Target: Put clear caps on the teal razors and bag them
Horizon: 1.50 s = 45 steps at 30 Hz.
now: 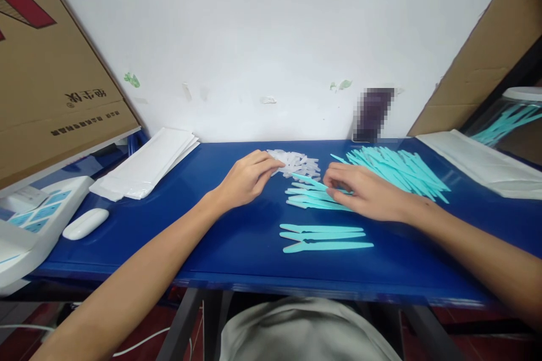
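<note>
My left hand (247, 179) reaches to a small heap of clear plastic caps (298, 162) on the blue table (178, 225), its fingertips pinched at the heap's left edge. My right hand (365, 190) rests curled over a short stack of teal plastic sticks (307, 197), fingers closed on one of them. Three more teal sticks (324, 237) lie side by side nearer to me. A large loose pile of teal sticks (398, 169) spreads behind my right hand.
White paper sleeves (148, 163) lie at the back left, and more white sheets (483, 163) at the right. A white mouse (86, 223) and a white device (29, 220) sit at the far left. Cardboard boxes (46, 67) flank both sides. A clear jar of teal sticks (508, 118) stands at the right.
</note>
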Tool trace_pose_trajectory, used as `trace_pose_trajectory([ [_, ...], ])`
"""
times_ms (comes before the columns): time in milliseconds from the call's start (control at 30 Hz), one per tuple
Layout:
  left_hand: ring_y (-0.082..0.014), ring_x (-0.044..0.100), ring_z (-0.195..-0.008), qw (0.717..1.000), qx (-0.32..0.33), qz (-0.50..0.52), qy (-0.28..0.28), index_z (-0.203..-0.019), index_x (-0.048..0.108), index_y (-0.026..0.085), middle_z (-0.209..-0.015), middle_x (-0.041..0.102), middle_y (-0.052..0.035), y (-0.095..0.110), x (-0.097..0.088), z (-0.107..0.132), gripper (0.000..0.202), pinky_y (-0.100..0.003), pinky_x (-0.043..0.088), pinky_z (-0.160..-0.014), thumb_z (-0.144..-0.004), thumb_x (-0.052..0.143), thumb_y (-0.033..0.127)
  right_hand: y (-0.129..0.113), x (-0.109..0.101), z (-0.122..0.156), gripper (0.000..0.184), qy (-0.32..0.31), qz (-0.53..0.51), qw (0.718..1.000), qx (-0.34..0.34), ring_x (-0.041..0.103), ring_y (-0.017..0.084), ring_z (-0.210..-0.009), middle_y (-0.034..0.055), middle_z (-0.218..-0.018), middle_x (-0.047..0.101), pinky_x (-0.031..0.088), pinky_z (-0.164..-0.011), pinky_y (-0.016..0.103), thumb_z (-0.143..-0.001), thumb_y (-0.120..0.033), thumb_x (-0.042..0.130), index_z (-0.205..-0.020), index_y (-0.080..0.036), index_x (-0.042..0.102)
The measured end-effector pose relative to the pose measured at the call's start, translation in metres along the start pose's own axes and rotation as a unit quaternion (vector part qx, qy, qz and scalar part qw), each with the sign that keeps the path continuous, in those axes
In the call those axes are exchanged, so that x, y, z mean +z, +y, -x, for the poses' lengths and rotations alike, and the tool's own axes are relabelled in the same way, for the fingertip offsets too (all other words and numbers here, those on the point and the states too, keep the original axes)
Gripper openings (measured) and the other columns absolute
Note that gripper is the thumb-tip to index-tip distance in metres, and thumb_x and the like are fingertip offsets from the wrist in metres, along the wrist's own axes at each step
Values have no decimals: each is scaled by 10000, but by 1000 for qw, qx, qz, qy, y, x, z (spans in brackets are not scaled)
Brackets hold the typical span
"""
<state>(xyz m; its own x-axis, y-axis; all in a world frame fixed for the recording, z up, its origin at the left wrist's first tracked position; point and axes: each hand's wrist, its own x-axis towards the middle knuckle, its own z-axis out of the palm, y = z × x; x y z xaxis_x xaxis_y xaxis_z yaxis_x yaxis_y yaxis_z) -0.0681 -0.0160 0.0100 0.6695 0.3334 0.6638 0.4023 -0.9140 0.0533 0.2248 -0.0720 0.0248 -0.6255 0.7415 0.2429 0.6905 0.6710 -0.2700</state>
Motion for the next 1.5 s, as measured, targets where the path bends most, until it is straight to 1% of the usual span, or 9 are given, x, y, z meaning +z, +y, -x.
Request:
trace_pose_trajectory([
  [267, -195, 631, -944, 999, 25, 18, -9, -1159, 674, 152, -1034, 708, -101, 3, -1, -1, 264, -345, 529, -822, -1018, 452, 142, 0, 1, 0, 116, 9, 7, 1000, -10, 502, 193, -745, 44, -865, 579, 357, -703, 323, -957, -234, 443, -850, -220, 487],
  [500, -175, 656, -867, 997, 43, 68, -5, -1116, 690, 155, -943, 732, -76, 19, 15, -5, 232, -322, 523, -816, -1028, 478, 190, -1, 6, 1, 176, 41, 13, 999, -21, 532, 183, -746, 57, -933, 583, 375, -694, 322, -999, -294, 429, -914, -207, 556],
  [633, -202, 657, -925, 999, 13, 4, -35, -1144, 687, 145, -1012, 738, -91, 15, 11, -6, 273, -338, 509, -841, -1035, 462, 256, 0, 6, 0, 197, 42, 28, 999, 0, 541, 176, -728, 57, -931, 584, 374, -670, 311, -992, -319, 446, -908, -206, 584],
  [767, -236, 654, -898, 979, -69, -114, -155, -1101, 720, 163, -962, 735, -87, -8, -10, -2, 320, -348, 489, -782, -1013, 429, 266, 2, 4, 1, 185, 9, 42, 999, 11, 549, 171, -706, 53, -921, 603, 369, -656, 306, -968, -302, 476, -905, -203, 619],
  [933, -241, 658, -976, 943, -140, -113, -279, -1124, 725, 229, -1037, 733, -66, -35, -34, 9, 304, -336, 483, -818, -967, 466, 258, 3, 4, 1, 177, -35, 43, 998, 21, 551, 161, -664, 43, -894, 618, 351, -626, 294, -939, -278, 502, -855, -206, 641],
  [1100, -233, 653, -1044, 936, -134, -69, -317, -1229, 703, 256, -1166, 705, -71, -36, -35, 12, 362, -347, 481, -899, -936, 502, 187, 0, 2, 0, 185, -38, 52, 997, 33, 544, 166, -662, 34, -837, 621, 354, -656, 302, -927, -301, 512, -825, -208, 634],
  [1233, -229, 650, -1028, 937, -122, -48, -323, -1132, 750, 267, -1103, 715, -63, -31, -32, 8, 273, -341, 477, -891, -956, 544, 226, -7, -1, 2, 239, -68, 14, 997, 27, 533, 196, -717, 8, -666, 579, 378, -768, 332, -933, -372, 524, -814, -223, 668],
  [1367, -212, 653, -967, 944, -112, -16, -311, -1055, 772, 271, -1036, 722, -53, -23, -28, 4, 213, -324, 469, -858, -967, 579, 281, -12, -3, 6, 312, -152, -38, 987, 18, 506, 214, -759, 5, -596, 509, 374, -703, 309, -916, -506, 565, -863, -246, 729],
  [1500, -196, 657, -922, 947, -109, 21, -301, -1035, 762, 236, -1016, 731, -46, -13, -20, 1, 193, -312, 462, -830, -964, 586, 271, -15, -3, 6, 319, -183, -77, 980, 14, 451, 148, -581, -29, -554, 443, 340, -615, 289, -896, -498, 604, -879, -212, 742],
])
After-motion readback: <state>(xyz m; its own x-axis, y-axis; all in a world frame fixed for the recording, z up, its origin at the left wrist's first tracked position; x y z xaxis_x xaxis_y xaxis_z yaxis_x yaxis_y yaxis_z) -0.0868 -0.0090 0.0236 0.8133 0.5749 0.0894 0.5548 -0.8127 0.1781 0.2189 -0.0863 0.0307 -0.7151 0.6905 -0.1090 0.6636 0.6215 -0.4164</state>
